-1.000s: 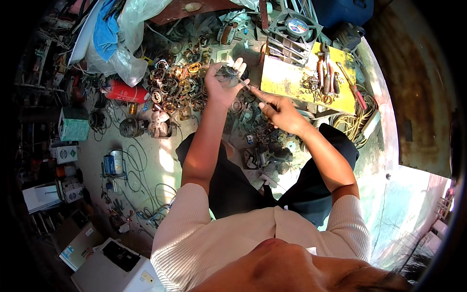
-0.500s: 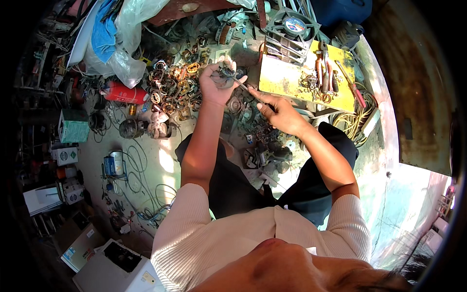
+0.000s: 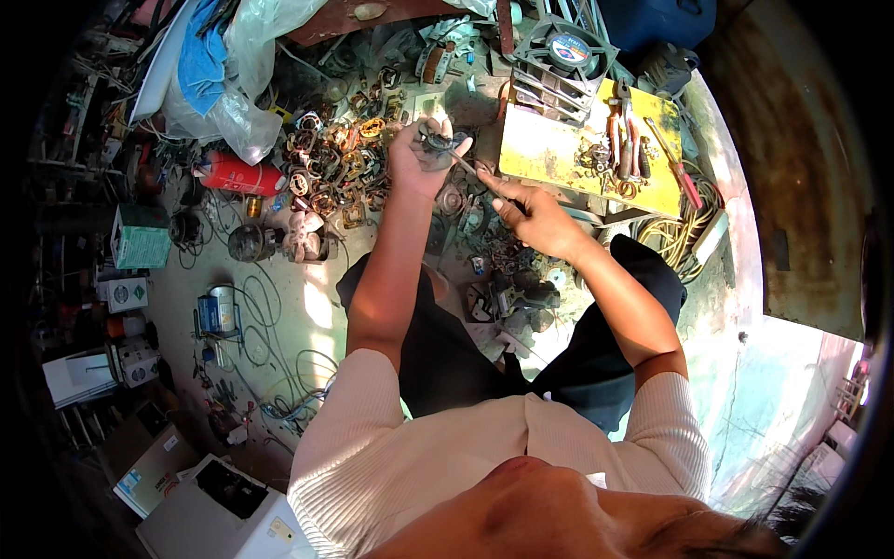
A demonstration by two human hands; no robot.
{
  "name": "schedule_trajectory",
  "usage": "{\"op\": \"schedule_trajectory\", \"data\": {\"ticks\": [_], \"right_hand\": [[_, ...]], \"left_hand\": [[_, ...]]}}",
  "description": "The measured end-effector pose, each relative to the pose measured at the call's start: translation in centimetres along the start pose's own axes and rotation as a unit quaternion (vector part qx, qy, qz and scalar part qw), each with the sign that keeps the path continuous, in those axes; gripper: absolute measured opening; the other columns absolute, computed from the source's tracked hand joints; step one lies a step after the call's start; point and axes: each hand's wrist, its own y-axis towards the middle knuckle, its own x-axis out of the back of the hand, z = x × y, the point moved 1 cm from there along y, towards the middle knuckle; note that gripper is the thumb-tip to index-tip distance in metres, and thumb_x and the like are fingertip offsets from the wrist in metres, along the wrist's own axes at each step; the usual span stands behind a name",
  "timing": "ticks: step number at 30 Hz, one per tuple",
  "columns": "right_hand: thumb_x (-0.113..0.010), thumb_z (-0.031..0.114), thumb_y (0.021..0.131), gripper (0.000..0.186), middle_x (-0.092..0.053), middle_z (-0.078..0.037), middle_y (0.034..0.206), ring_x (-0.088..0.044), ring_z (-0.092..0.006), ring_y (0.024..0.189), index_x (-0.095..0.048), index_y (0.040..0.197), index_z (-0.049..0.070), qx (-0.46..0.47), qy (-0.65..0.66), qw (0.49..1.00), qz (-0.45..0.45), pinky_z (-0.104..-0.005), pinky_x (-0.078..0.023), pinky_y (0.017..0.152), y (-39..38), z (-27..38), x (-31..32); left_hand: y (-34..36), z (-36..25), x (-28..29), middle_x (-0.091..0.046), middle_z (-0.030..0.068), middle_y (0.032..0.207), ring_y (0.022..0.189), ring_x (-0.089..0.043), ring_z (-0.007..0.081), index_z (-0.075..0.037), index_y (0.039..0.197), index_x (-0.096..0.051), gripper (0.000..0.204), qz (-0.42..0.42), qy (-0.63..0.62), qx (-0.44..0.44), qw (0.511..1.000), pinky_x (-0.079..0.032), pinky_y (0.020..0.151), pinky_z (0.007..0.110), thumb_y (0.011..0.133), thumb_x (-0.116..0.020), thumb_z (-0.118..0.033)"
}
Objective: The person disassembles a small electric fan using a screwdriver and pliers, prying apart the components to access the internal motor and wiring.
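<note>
In my left hand [image 3: 419,163] lies a small dark round metal part [image 3: 434,142], cupped in the palm with the fingers curled about it. Its exact kind is too small to make out. My right hand [image 3: 540,219] grips a screwdriver [image 3: 463,164], its handle mostly hidden in the fist and the index finger stretched along the shaft. The shaft's tip points up and left and meets the dark part. Both hands are held above the littered floor, left of a yellow board [image 3: 540,149].
Pliers [image 3: 625,130], a red-handled tool [image 3: 687,186] and small metal bits lie on the yellow board, beside a fan [image 3: 568,51]. Several copper-wound motor coils [image 3: 345,158] are heaped to the left. A red cylinder [image 3: 240,174] and looping cables [image 3: 270,326] lie farther left.
The left hand's fingers have curled in a little around the dark part. The right hand and screwdriver stay almost in place.
</note>
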Motion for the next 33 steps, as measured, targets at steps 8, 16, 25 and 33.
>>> {"op": "schedule_trajectory", "data": {"ticks": [8, 16, 25, 33], "right_hand": [[-0.052, 0.012, 0.103, 0.048, -0.056, -0.02, 0.141, -0.054, -0.028, 0.131, -0.046, 0.15, 0.018, -0.01, 0.024, 0.999, -0.028, -0.034, -0.038, 0.109, 0.3, -1.5, -2.2], [-0.051, 0.011, 0.104, 0.048, -0.054, -0.019, 0.144, -0.05, -0.0223, 0.134, -0.043, 0.151, 0.015, 0.009, 0.055, 0.99, -0.131, -0.0316, -0.038, 0.108, 0.6, -2.6, -6.0], [-0.052, 0.013, 0.102, 0.049, -0.054, -0.018, 0.144, -0.051, -0.0329, 0.135, -0.045, 0.15, 0.019, -0.007, 0.043, 0.996, -0.082, -0.0361, -0.038, 0.112, 0.9, -1.4, -2.1], [-0.053, 0.014, 0.101, 0.047, -0.056, -0.017, 0.142, -0.052, -0.0319, 0.134, -0.049, 0.148, 0.022, -0.002, 0.019, 1.0, -0.009, -0.0361, -0.038, 0.113, -0.3, 1.8, 1.7]], "left_hand": [[1.8, 0.9, 1.7, -0.061, 0.0022, 0.106, 0.101, -0.059, 0.0228, -0.008, 0.111, -0.053, 0.019, -0.079, -0.056, -0.004, 0.995, -0.03, 0.108, 0.071, 0.098, -0.041, -0.016], [4.2, 1.6, 2.8, -0.055, 0.0123, 0.097, 0.103, -0.054, 0.0294, 0.001, 0.114, -0.051, 0.027, -0.15, -0.209, 0.054, 0.965, -0.02, 0.11, 0.077, 0.096, -0.034, -0.009], [2.0, 1.0, -0.2, -0.051, 0.0181, 0.125, 0.129, -0.048, 0.0387, -0.009, 0.103, -0.047, 0.022, -0.061, -0.043, -0.046, 0.996, -0.024, 0.107, 0.081, 0.086, -0.046, 0.005], [1.7, -1.9, 0.9, -0.059, 0.0146, 0.111, 0.111, -0.06, 0.0332, -0.004, 0.112, -0.049, 0.024, -0.077, -0.053, -0.033, 0.995, -0.027, 0.108, 0.078, 0.09, -0.041, -0.001]]}}
